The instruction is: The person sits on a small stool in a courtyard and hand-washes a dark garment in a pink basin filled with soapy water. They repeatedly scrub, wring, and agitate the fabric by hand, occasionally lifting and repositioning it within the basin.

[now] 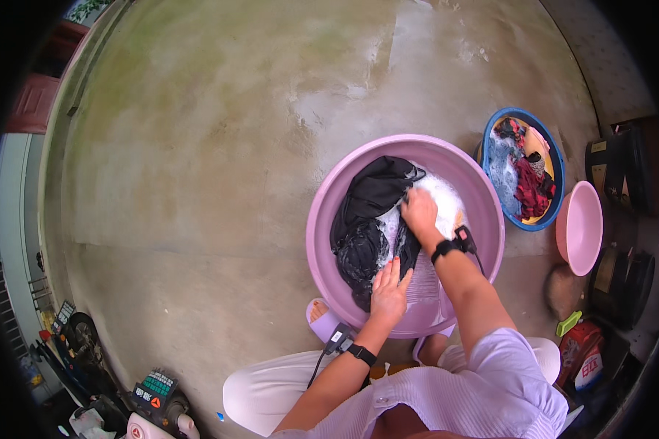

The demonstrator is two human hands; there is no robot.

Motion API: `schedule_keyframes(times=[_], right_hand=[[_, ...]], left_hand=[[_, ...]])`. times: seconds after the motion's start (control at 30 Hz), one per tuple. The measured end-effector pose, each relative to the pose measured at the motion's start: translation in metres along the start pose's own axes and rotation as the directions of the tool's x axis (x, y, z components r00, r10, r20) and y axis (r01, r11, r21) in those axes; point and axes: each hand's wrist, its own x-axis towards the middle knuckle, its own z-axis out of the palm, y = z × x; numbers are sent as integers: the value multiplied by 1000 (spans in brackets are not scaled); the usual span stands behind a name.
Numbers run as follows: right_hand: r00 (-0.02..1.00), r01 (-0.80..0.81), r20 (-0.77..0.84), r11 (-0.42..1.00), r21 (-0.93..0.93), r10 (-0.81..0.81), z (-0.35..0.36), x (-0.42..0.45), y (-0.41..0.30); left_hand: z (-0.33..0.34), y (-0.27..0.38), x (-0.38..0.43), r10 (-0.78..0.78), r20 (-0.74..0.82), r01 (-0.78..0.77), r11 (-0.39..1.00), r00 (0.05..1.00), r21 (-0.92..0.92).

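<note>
A large pink plastic washtub [321, 203] stands before me, with a ribbed washboard [423, 285] in it. Wet black cloth [373, 186] bunches along the tub's left side, and a strip of it lies over the board. My right hand [420, 211] is closed on the upper part of that strip, its fingertips partly hidden. My left hand [389, 293] rests with fingers spread on the strip's lower end. White suds [445, 192] lie at the upper right of the tub, with a small tan item [459, 219] beside my right wrist.
A blue basin [486, 148] of sudsy, mostly dark and red clothes stands at the right. Near it are an empty pink basin [582, 230], a stone [563, 291], a green brush [569, 324], a red detergent bag [582, 351] and black containers [620, 285]. Scooters [162, 400] stand at lower left.
</note>
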Motion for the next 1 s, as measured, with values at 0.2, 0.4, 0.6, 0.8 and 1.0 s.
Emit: schedule_keyframes(times=[0.2,0.4,0.6,0.8,1.0], right_hand=[[995,39,89,987,154,-54,-40,-34,-32],[894,245,389,969,-11,-222,-45,-71,-48],[997,38,76,997,-66,-33,6,21,-8],[918,12,396,1000,5,-13,-45,-55,-23],[940,-110,342,950,292,4,-80,-76,3]], left_hand=[[-3,-3,-3,10,36,-10,1000,999,-16],[6,-4,-3,-81,297,80,997,951,16],[-4,-2,2,-9,106,7,1000,994,18],[3,-2,-1,-19,106,11,997,994,76],[-11,-22,-2,-56,27,62,942,998,-328]])
